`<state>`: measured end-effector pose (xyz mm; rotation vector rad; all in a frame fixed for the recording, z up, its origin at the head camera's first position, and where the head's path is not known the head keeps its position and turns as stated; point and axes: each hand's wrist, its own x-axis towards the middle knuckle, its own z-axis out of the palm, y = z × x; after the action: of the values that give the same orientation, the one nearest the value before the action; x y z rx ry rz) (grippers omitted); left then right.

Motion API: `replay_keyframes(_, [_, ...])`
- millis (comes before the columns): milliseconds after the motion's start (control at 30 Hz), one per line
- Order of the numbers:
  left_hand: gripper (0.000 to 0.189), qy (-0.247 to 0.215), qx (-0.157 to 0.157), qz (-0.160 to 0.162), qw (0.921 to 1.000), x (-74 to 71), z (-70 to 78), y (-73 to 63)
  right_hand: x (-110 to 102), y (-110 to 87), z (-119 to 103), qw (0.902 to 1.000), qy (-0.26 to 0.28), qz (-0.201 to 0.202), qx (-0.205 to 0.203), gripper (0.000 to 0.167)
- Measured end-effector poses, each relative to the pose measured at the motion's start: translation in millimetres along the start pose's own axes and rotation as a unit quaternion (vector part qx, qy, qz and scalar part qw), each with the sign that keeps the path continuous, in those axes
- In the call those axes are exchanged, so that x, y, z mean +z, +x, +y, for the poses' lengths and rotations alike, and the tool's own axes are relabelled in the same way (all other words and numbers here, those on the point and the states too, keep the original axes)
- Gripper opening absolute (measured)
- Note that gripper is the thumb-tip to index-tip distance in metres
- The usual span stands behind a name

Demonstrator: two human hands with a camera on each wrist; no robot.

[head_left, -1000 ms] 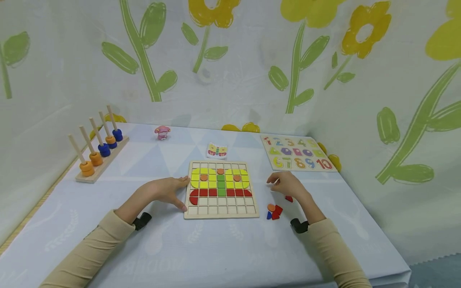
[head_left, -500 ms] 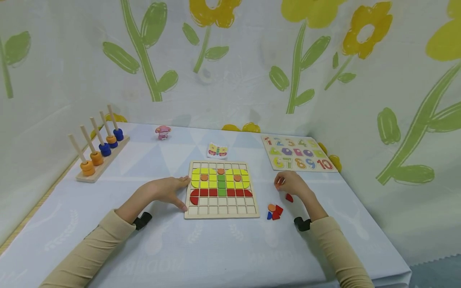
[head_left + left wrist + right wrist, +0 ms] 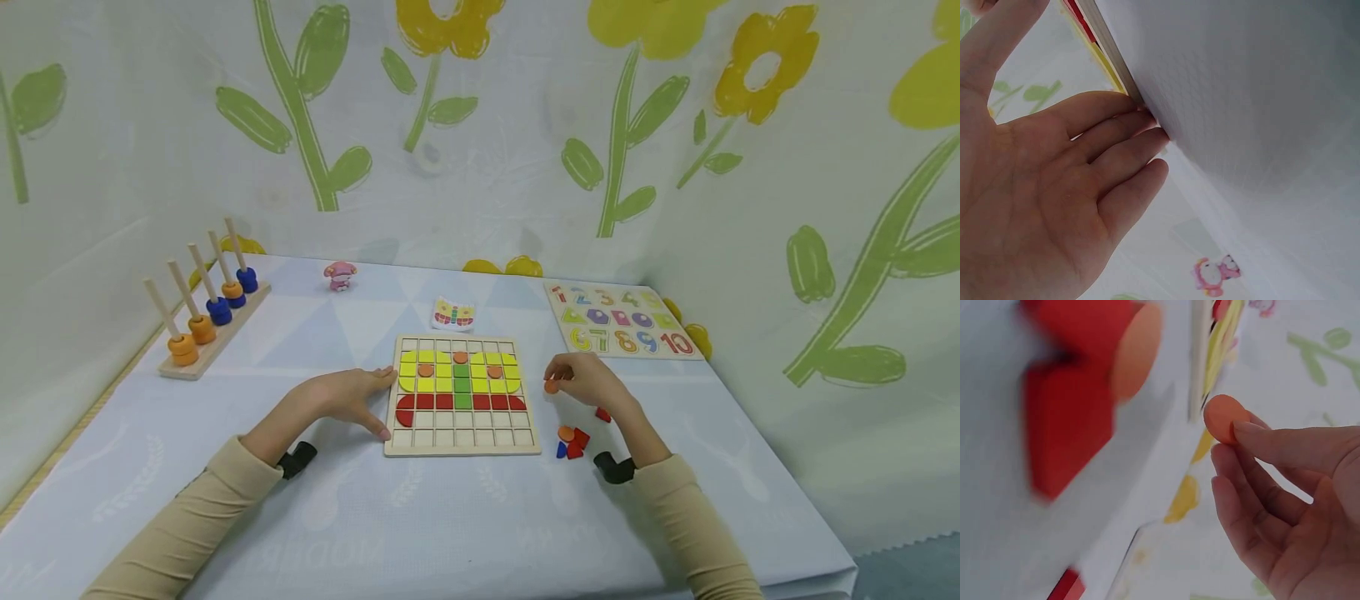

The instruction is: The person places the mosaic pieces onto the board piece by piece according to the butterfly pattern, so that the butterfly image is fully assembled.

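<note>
A wooden grid board (image 3: 461, 437) holds yellow, green, red and orange pieces in a butterfly-like pattern. My left hand (image 3: 348, 400) rests against its left edge, fingers and thumb extended; the left wrist view has the fingertips touching the rim. Just right of the board, my right hand (image 3: 592, 383) pinches an orange disc (image 3: 1225, 419) between thumb and fingers, held above the table. Below that hand lie loose pieces: another orange disc (image 3: 566, 433), red pieces (image 3: 581, 437) and a blue piece (image 3: 561, 450). A separate red piece (image 3: 603, 414) is partly hidden by the right hand.
Behind the board stands a small pattern card (image 3: 453, 315). A number puzzle board (image 3: 622, 321) lies at the back right. On the left is a peg stacker (image 3: 213, 329) with orange and blue rings. A pink figurine (image 3: 340, 276) stands at the back.
My right hand drew back to the right, picked up an orange disc near the separate red piece, then moved left towards the board with it. The left hand stays at the board's edge.
</note>
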<state>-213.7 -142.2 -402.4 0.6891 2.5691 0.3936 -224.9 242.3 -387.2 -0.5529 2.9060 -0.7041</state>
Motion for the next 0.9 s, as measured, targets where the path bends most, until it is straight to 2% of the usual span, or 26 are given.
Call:
replay_keyframes(167, [0.108, 0.002, -0.003, -0.001, 1.0000, -0.2, -0.7, 1.1, 8.7, 6.4, -25.4, 0.9990, 0.017, -0.003, -0.041, 0.011])
replay_keyframes(467, [0.108, 0.000, 0.003, 0.003, 1.0000, 0.0, -1.2, 0.3, 38.4, 27.7, -61.6, 0.9967, 0.047, -0.034, -0.057, 0.010])
replay_keyframes(900, [0.107, -0.011, -0.009, 0.002, 0.9999, -0.2, 1.4, -1.2, 65.7, 43.9, -115.8, 0.9855, 0.047, -0.075, -0.145, 0.010])
